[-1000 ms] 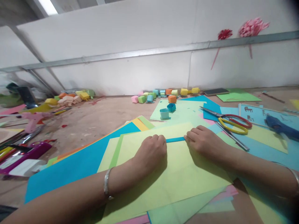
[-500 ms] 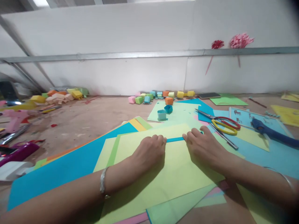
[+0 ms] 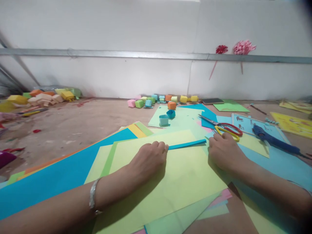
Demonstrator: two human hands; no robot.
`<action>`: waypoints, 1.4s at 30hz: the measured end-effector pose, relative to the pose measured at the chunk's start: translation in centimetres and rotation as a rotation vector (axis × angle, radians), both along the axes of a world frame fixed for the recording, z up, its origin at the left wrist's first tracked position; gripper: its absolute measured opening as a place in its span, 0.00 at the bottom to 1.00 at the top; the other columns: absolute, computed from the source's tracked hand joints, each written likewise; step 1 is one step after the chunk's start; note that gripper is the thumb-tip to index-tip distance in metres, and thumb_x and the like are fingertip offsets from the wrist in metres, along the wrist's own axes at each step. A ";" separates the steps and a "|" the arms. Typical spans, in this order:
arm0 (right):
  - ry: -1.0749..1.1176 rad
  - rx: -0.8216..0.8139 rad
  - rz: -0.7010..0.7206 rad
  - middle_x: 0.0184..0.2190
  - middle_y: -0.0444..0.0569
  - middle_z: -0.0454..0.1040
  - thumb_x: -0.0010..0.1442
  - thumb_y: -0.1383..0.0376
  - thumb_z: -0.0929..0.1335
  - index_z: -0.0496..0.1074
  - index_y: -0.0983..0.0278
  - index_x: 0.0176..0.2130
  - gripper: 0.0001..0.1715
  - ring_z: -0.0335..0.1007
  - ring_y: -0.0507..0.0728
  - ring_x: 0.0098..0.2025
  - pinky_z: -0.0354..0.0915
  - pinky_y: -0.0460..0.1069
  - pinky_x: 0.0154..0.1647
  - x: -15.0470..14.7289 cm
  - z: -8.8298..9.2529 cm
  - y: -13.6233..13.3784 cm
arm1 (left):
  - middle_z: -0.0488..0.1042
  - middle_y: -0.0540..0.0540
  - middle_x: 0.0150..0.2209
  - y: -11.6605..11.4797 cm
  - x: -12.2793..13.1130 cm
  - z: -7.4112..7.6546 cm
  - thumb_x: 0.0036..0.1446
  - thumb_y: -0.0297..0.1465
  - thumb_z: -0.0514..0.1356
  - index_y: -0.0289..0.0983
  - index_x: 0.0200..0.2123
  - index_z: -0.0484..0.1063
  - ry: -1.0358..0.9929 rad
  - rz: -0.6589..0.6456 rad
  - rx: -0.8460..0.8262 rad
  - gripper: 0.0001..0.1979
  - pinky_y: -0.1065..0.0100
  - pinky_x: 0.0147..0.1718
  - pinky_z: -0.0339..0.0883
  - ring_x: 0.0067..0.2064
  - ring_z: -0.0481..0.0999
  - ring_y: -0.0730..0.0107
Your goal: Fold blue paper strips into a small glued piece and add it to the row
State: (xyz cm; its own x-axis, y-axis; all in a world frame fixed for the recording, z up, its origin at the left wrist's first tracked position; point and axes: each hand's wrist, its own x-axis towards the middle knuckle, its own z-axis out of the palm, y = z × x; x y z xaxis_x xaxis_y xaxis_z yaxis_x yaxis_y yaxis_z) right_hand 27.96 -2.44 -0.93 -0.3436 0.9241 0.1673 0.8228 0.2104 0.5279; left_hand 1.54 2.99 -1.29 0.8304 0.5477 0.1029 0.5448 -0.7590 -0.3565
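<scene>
A narrow folded strip of blue paper [image 3: 187, 144] lies across a pale yellow-green sheet [image 3: 185, 175]. My left hand [image 3: 149, 159] is closed on the strip's left end, with its fingertips hidden behind the knuckles. The right end of the strip is free. Just to the right of it, my right hand [image 3: 225, 149] has its fingers curled down onto the papers, apart from the strip. What those fingers hold, if anything, is hidden. Scissors [image 3: 229, 129] with red and yellow handles lie right behind my right hand.
Two small open paper boxes, one light blue [image 3: 163, 120] and one teal [image 3: 171, 113], stand behind the sheet. Several colored paper cubes [image 3: 147, 103] line the wall. A blue-handled tool [image 3: 275, 141] lies at right. Large blue paper [image 3: 60, 175] spreads at left.
My right hand has let go of the blue strip's right end and moved right, toward the scissors and over the silver tool. My left hand keeps its hold. The view has shifted right.
</scene>
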 end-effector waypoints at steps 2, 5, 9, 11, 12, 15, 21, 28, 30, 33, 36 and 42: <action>0.024 0.015 -0.098 0.24 0.55 0.71 0.49 0.81 0.65 0.71 0.65 0.21 0.15 0.65 0.63 0.33 0.48 0.53 0.28 0.5 0.7 -0.2 | 0.68 0.44 0.27 0.2 -0.1 -0.2 0.51 0.16 0.51 0.33 0.35 0.72 -0.024 -0.029 0.023 0.13 0.65 0.20 0.43 0.25 0.63 0.69; 0.157 0.061 -0.137 0.33 0.58 0.74 0.52 0.79 0.64 0.75 0.69 0.33 0.13 0.68 0.64 0.38 0.55 0.53 0.30 1.2 1.4 0.0 | 0.67 0.45 0.26 0.3 -0.2 -0.3 0.51 0.17 0.51 0.33 0.34 0.71 -0.055 -0.069 0.052 0.12 0.65 0.19 0.44 0.24 0.62 0.69; 0.464 -0.010 0.022 0.47 0.58 0.74 0.58 0.71 0.67 0.72 0.68 0.50 0.19 0.70 0.63 0.47 0.65 0.53 0.39 1.7 0.6 1.0 | 0.69 0.44 0.27 0.2 -0.2 0.1 0.51 0.17 0.50 0.32 0.36 0.73 -0.043 -0.056 0.017 0.14 0.66 0.20 0.47 0.25 0.63 0.69; 0.565 -0.082 0.057 0.45 0.55 0.76 0.59 0.69 0.67 0.75 0.65 0.45 0.13 0.71 0.62 0.46 0.66 0.53 0.41 1.8 0.0 1.5 | 0.71 0.42 0.29 0.1 -0.2 0.5 0.51 0.18 0.51 0.32 0.37 0.74 -0.018 -0.013 -0.033 0.15 0.66 0.21 0.50 0.27 0.66 0.66; 0.602 -0.102 0.063 0.42 0.54 0.77 0.60 0.69 0.66 0.76 0.64 0.42 0.11 0.72 0.62 0.45 0.66 0.53 0.41 1.9 -0.2 1.7 | 0.72 0.40 0.31 0.1 -0.3 0.7 0.52 0.18 0.52 0.31 0.39 0.74 -0.008 0.008 -0.061 0.15 0.66 0.22 0.52 0.28 0.68 0.65; 0.714 -0.087 0.093 0.36 0.53 0.78 0.59 0.71 0.66 0.77 0.64 0.36 0.09 0.73 0.61 0.40 0.67 0.53 0.40 1.8 -0.1 1.9 | 0.74 0.38 0.35 0.3 -0.2 1.6 0.57 0.22 0.54 0.32 0.39 0.76 -0.041 0.054 -0.122 0.12 0.64 0.27 0.59 0.34 0.71 0.58; 1.046 -0.118 0.263 0.30 0.48 0.77 0.58 0.67 0.68 0.76 0.63 0.36 0.06 0.72 0.54 0.31 0.66 0.48 0.33 0.6 1.6 0.7 | 0.77 0.38 0.35 0.8 3.5 4.4 0.65 0.35 0.53 0.33 0.34 0.77 -0.320 0.093 -0.403 0.16 0.58 0.39 0.62 0.40 0.74 0.55; 1.545 -0.283 0.214 0.33 0.49 0.77 0.56 0.63 0.69 0.75 0.64 0.42 0.13 0.73 0.54 0.33 0.69 0.50 0.36 -0.6 2.2 -0.2 | 0.72 0.47 0.25 1.4 7.3 4.5 0.59 0.44 0.59 0.32 0.34 0.74 -0.670 0.227 -1.890 0.18 0.66 0.34 0.64 0.27 0.72 0.71; 1.713 -0.389 0.140 0.32 0.48 0.77 0.53 0.62 0.70 0.75 0.64 0.39 0.13 0.74 0.55 0.35 0.69 0.50 0.38 -0.8 2.1 -0.2 | 0.68 0.50 0.23 1.4 7.4 4.0 0.58 0.43 0.62 0.31 0.34 0.75 -0.768 0.302 -2.031 0.18 0.69 0.32 0.63 0.25 0.69 0.75; 1.894 -0.468 -0.022 0.26 0.45 0.75 0.50 0.63 0.71 0.76 0.64 0.36 0.11 0.72 0.54 0.32 0.66 0.49 0.36 -1.2 1.9 -0.3 | 0.64 0.52 0.22 1.2 7.5 3.4 0.63 0.40 0.56 0.28 0.34 0.75 -0.829 0.393 -2.117 0.19 0.74 0.27 0.60 0.22 0.65 0.79; 1.999 -0.488 -0.122 0.21 0.41 0.71 0.48 0.65 0.70 0.75 0.64 0.34 0.09 0.67 0.51 0.27 0.62 0.48 0.30 -1.5 1.7 -0.4 | 0.62 0.51 0.22 0.9 7.7 3.0 0.65 0.38 0.52 0.28 0.34 0.75 -0.823 0.442 -2.197 0.20 0.76 0.24 0.58 0.22 0.65 0.78; 2.062 -0.464 -0.194 0.19 0.39 0.70 0.44 0.68 0.70 0.73 0.63 0.31 0.08 0.64 0.50 0.24 0.58 0.47 0.29 -2.0 1.6 -0.6 | 0.60 0.53 0.22 1.0 7.9 2.3 0.59 0.36 0.57 0.29 0.34 0.74 -0.741 0.462 -2.347 0.15 0.77 0.17 0.51 0.20 0.63 0.78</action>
State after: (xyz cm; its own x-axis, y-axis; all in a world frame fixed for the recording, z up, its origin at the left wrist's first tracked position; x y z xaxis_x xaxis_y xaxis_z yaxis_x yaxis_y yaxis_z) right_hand 25.97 -3.03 0.71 0.0710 0.9915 -0.1088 0.0302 -0.1112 -0.9933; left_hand 9.44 3.96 1.06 0.8118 0.2005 -0.5484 0.3028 0.6585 0.6889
